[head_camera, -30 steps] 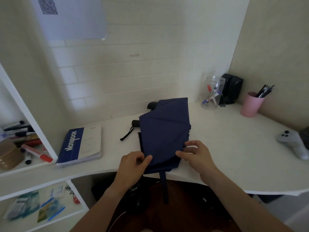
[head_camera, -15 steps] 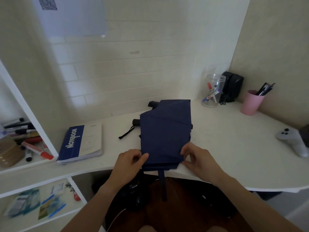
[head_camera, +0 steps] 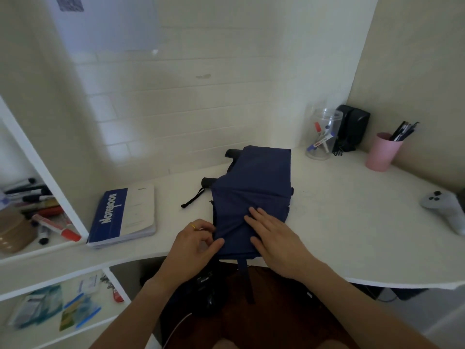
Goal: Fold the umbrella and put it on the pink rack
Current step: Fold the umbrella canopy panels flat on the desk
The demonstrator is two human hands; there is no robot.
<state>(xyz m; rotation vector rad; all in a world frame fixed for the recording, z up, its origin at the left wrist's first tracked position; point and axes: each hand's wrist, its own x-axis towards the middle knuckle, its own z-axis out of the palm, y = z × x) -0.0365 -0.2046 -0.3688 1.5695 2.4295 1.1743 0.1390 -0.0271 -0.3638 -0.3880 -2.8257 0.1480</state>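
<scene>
A navy blue umbrella [head_camera: 254, 187] lies collapsed and flattened on the white desk [head_camera: 339, 227], its fabric spread in flat panels. Its black handle end [head_camera: 207, 182] and wrist strap stick out on the left, and a closing strap hangs over the desk's front edge. My left hand [head_camera: 195, 244] pinches the fabric's near left edge, a ring on one finger. My right hand [head_camera: 274, 235] lies flat, fingers spread, pressing the near part of the fabric down. No pink rack is in view.
A blue notebook [head_camera: 123, 215] lies left of the umbrella. A clear jar of markers [head_camera: 322, 137], a black speaker [head_camera: 352, 127] and a pink cup of pens [head_camera: 382, 152] stand at the back right. A white controller [head_camera: 445, 210] lies far right. Shelves with markers are on the left.
My right hand moved from the fabric's right edge onto the top of the umbrella and now presses it flat. My left hand stays at the left edge.
</scene>
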